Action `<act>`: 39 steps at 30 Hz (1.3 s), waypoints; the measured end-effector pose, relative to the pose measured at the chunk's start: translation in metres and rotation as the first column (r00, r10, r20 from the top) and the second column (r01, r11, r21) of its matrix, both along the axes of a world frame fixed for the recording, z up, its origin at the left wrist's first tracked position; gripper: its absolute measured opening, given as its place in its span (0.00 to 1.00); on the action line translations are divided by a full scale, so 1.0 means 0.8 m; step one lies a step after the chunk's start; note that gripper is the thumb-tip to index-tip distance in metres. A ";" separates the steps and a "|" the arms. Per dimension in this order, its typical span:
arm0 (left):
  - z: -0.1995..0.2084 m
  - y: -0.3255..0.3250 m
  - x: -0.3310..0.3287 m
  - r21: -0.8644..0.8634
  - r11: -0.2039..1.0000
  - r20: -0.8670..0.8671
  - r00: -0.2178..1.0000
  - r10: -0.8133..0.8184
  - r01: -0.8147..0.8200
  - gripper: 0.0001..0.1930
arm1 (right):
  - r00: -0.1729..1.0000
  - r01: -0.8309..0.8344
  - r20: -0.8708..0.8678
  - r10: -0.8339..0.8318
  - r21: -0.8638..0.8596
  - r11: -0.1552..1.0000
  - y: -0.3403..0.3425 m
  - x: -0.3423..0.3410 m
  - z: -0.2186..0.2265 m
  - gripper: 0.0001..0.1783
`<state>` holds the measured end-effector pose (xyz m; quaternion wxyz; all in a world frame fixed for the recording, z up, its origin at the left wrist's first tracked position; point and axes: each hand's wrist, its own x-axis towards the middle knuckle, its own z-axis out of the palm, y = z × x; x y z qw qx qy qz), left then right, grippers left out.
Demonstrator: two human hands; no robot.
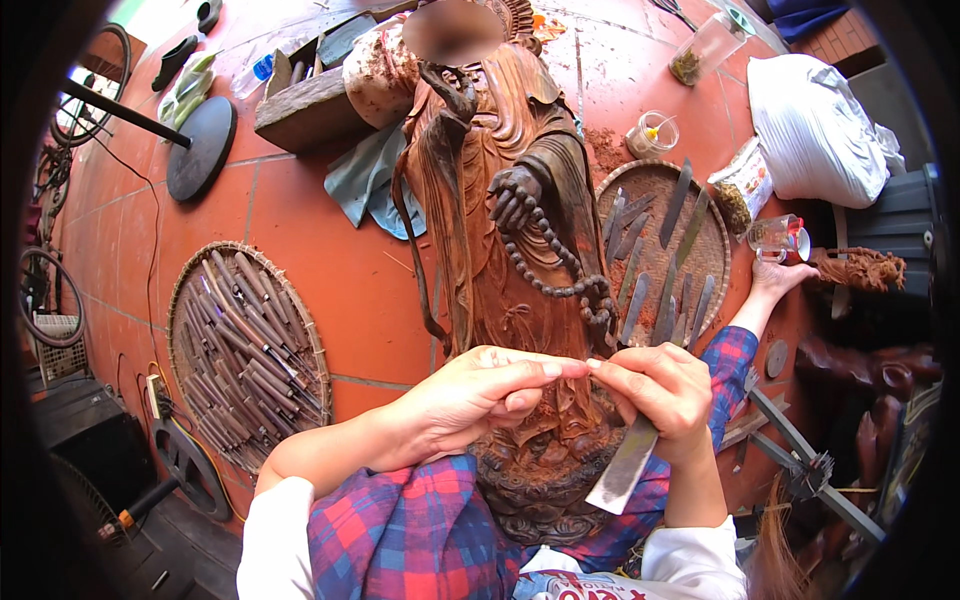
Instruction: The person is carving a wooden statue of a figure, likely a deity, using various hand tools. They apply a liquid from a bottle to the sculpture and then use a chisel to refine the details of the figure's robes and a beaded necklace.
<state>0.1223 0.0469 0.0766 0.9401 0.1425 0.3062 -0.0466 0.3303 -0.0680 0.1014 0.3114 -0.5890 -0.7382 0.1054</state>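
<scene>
White sleeves (275,545) bunch at my elbows. My left hand's (490,390) thumb and index lie together, touching my right hand (660,390), whose fingers are clamped on a flat metal tool (625,468). The carved statue's (500,300) base sits between my checked trouser legs (395,520).

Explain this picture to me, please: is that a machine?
No machine here: just a person's bare hands, filmed by a downward-looking camera worn on the head. Its fisheye lens bends edges. The left hand, with nothing visibly held, meets the right hand tip to tip; the right appears to grip a flat, metal-looking strip. A carved wooden statue is in front. On the tiled floor, the left woven tray holds brown-handled tools; the right woven tray holds other flat strips.
</scene>
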 end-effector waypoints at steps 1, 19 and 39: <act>0.000 -0.001 0.000 0.002 1.000 -0.009 1.000 -0.001 0.001 0.17 | 1.000 0.008 0.026 -0.008 -0.009 1.000 0.001 -0.004 0.001 0.16; -0.003 -0.003 -0.001 -0.002 1.000 -0.062 0.998 -0.001 0.000 0.15 | 0.957 -0.191 0.219 0.188 -0.008 0.982 0.002 0.000 -0.011 0.20; -0.004 -0.005 0.000 0.047 0.998 -0.030 0.999 -0.032 0.033 0.14 | 0.984 -0.149 0.091 0.156 -0.075 0.986 0.005 0.002 -0.003 0.16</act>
